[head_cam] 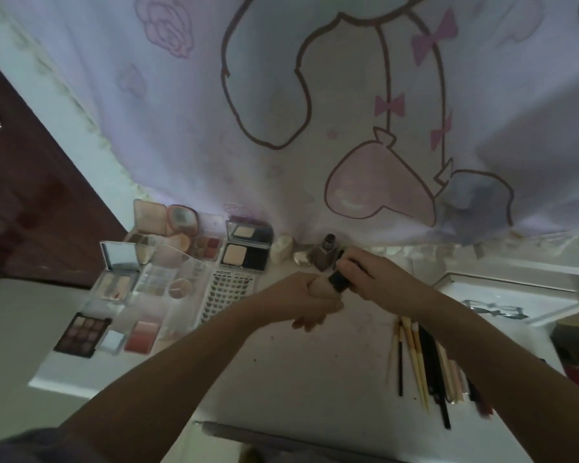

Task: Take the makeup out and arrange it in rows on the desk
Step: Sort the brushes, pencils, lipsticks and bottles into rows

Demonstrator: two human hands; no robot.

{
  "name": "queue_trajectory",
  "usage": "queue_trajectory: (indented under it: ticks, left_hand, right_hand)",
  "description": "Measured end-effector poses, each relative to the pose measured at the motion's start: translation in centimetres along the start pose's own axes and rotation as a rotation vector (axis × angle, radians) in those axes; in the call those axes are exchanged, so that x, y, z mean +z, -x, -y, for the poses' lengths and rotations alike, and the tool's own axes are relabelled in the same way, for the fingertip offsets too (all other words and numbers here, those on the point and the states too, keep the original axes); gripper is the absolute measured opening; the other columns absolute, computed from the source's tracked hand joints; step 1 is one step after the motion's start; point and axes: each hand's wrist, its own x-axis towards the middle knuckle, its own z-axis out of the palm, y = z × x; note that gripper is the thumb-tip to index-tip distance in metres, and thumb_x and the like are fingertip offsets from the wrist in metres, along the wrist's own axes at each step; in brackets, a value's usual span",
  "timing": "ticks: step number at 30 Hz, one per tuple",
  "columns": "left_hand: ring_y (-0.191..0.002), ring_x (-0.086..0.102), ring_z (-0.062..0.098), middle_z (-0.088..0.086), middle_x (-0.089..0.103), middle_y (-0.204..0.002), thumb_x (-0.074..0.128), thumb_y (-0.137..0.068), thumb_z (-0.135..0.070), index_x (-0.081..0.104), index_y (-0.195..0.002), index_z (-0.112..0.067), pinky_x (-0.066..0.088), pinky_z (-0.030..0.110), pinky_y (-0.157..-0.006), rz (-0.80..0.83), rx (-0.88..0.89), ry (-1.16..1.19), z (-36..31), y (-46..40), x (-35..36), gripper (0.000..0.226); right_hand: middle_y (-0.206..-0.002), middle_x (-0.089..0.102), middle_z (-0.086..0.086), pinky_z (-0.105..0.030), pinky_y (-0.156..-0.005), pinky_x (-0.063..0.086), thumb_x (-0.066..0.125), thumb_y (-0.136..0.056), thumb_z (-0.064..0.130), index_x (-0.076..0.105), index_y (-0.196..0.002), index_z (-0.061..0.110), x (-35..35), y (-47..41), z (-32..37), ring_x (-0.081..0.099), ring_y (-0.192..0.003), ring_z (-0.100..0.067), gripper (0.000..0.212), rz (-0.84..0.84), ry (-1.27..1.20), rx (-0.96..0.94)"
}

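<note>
- The left hand [303,297] curls around the beige body of a tube [330,284]; the right hand [365,279] pinches its black cap, above the desk [315,379] centre.
- Far behind it stands a brown bottle [326,253].
- Left, the palettes [141,279] already lie in rows; right, the pencils [428,362] lie side by side.
- I judge most is done; this tube is not yet placed.

Lilac curtain [281,95], pink bows.

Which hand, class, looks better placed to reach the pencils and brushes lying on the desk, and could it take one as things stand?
Probably the right hand: the pencils and brushes lie under its forearm, nothing covering them. But it grips the cap of a tube that the left hand holds, so it must let go first.
</note>
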Motion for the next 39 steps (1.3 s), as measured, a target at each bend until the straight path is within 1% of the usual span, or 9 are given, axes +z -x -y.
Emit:
queue_trajectory:
  ticks: [8, 12, 15, 17, 22, 26, 29, 32, 39]
  left_hand:
    - [-0.042, 0.044, 0.012, 0.004, 0.053, -0.063, 0.044, -0.093, -0.023, 0.049, -0.080, -0.011, 0.036, 0.017, -0.038, 0.395, 0.020, 0.363, -1.4, 6.7, -3.5, 0.018]
    - [-0.051, 0.052, 0.015, 0.005, 0.058, -0.068, 0.057, -0.086, -0.023, 0.052, -0.087, -0.010, 0.040, 0.021, -0.043, 0.249, 0.029, 0.153, -1.5, 8.5, -4.5, 0.014]
    - [-0.057, 0.057, 0.014, -0.002, 0.063, -0.067, 0.065, -0.083, -0.022, 0.056, -0.090, -0.018, 0.044, 0.021, -0.047, 0.124, 0.045, -0.061, -1.6, 9.2, -4.7, 0.012]
    - [-0.055, 0.058, 0.013, -0.004, 0.064, -0.065, 0.067, -0.083, -0.021, 0.055, -0.092, -0.024, 0.044, 0.022, -0.047, 0.088, 0.028, -0.117, -1.5, 9.5, -4.6, 0.015]
    - [-0.054, 0.058, 0.011, -0.003, 0.065, -0.069, 0.068, -0.082, -0.026, 0.055, -0.095, -0.026, 0.045, 0.022, -0.048, 0.019, 0.027, -0.154, -0.8, 10.5, -4.9, 0.018]
    - [-0.059, 0.060, 0.012, -0.001, 0.065, -0.076, 0.070, -0.081, -0.031, 0.053, -0.091, -0.035, 0.053, 0.034, -0.062, -0.048, 0.075, -0.286, -0.6, 10.3, -4.3, 0.020]
    - [-0.062, 0.061, 0.014, 0.002, 0.065, -0.079, 0.069, -0.080, -0.032, 0.053, -0.093, -0.033, 0.055, 0.039, -0.068, -0.068, 0.073, -0.297, -0.4, 10.1, -4.2, 0.020]
    - [-0.057, 0.060, 0.007, -0.003, 0.064, -0.079, 0.069, -0.081, -0.032, 0.052, -0.090, -0.035, 0.055, 0.028, -0.061, -0.102, 0.099, -0.337, -0.1, 10.0, -4.2, 0.020]
    - [-0.051, 0.058, 0.003, -0.008, 0.061, -0.076, 0.070, -0.079, -0.037, 0.051, -0.086, -0.037, 0.049, 0.015, -0.050, -0.167, 0.160, -0.401, -0.1, 9.6, -3.7, 0.020]
  right_hand:
    - [-0.069, 0.051, 0.013, -0.013, -0.052, 0.040, 0.040, -0.099, 0.022, 0.046, -0.089, 0.040, 2.0, 2.3, 6.6, 0.051, -0.057, -0.001, 0.021, -0.046, -0.012, -0.274]
    - [-0.089, 0.062, 0.011, -0.014, -0.056, 0.049, 0.040, -0.097, 0.035, 0.047, -0.100, 0.044, 1.1, 2.7, 8.2, 0.064, -0.071, -0.002, 0.012, 0.132, -0.056, -0.169]
    - [-0.053, 0.062, 0.008, -0.010, -0.043, 0.039, 0.031, -0.092, 0.055, 0.058, -0.081, 0.026, 0.7, 2.0, 8.9, 0.053, -0.041, -0.001, 0.041, 0.102, 0.014, 0.025]
    - [-0.044, 0.055, 0.010, -0.009, -0.040, 0.035, 0.036, -0.096, 0.047, 0.058, -0.076, 0.020, 0.9, 1.5, 9.0, 0.045, -0.036, 0.000, 0.040, 0.104, 0.099, 0.067]
    - [-0.092, 0.065, 0.010, -0.013, -0.059, 0.050, 0.053, -0.093, 0.030, 0.051, -0.109, 0.034, 0.9, 2.2, 9.1, 0.066, -0.078, -0.003, 0.016, 0.209, -0.081, -0.011]
    - [-0.060, 0.067, 0.003, -0.014, -0.043, 0.040, 0.035, -0.096, 0.049, 0.058, -0.093, 0.025, 1.9, 2.1, 9.8, 0.058, -0.047, -0.006, 0.034, 0.180, -0.020, 0.140]
    - [-0.075, 0.065, 0.008, -0.011, -0.051, 0.043, 0.045, -0.097, 0.032, 0.057, -0.094, 0.028, 1.9, 2.3, 9.4, 0.058, -0.060, -0.003, 0.012, 0.167, -0.024, 0.051]
    - [-0.098, 0.066, 0.011, -0.014, -0.059, 0.050, 0.050, -0.094, 0.033, 0.054, -0.106, 0.034, 1.4, 2.8, 9.5, 0.065, -0.083, -0.004, 0.012, 0.186, -0.098, 0.052]
    - [-0.069, 0.065, 0.005, -0.013, -0.047, 0.043, 0.049, -0.095, 0.033, 0.060, -0.085, 0.026, 1.3, 3.3, 9.3, 0.053, -0.051, 0.001, 0.016, 0.055, -0.009, 0.048]
